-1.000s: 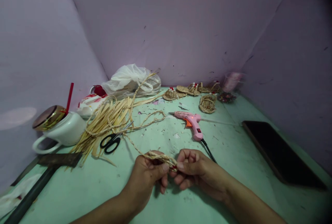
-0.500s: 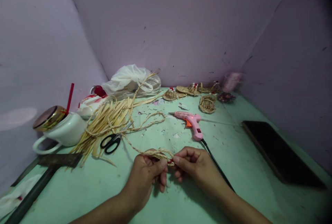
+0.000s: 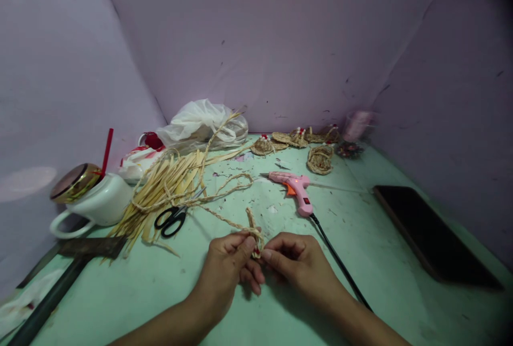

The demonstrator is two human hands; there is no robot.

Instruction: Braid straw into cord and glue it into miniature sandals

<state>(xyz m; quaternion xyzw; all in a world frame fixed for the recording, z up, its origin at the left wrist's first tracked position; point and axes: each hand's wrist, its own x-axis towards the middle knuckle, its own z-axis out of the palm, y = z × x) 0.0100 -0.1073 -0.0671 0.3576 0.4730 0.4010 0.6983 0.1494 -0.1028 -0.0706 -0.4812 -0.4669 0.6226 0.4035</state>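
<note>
My left hand (image 3: 227, 267) pinches a looped piece of braided straw cord (image 3: 251, 218) between thumb and fingers, over the near middle of the table. A bit of red shows in the loop close to my fingertips. My right hand (image 3: 298, 258) is closed at the right side of the same loop, thumb and forefinger gripping its edge. From the loop the braid trails up and left to a heap of dry straw strips (image 3: 182, 172). Black-handled scissors (image 3: 171, 222) lie against that heap. A pink glue gun (image 3: 295, 188) rests beyond my right hand, its cord passing beside my wrist.
At left stand a white mug (image 3: 100, 201) with a gold-rimmed lid and a hammer (image 3: 86, 252). A plastic bag (image 3: 206, 121) and several woven straw pieces (image 3: 320, 159) sit by the back wall. A dark phone or tablet (image 3: 428, 233) lies at right.
The braided loop has turned from lying sideways to standing up between my hands, one end now pointing upward. My right hand has shifted slightly down and left.
</note>
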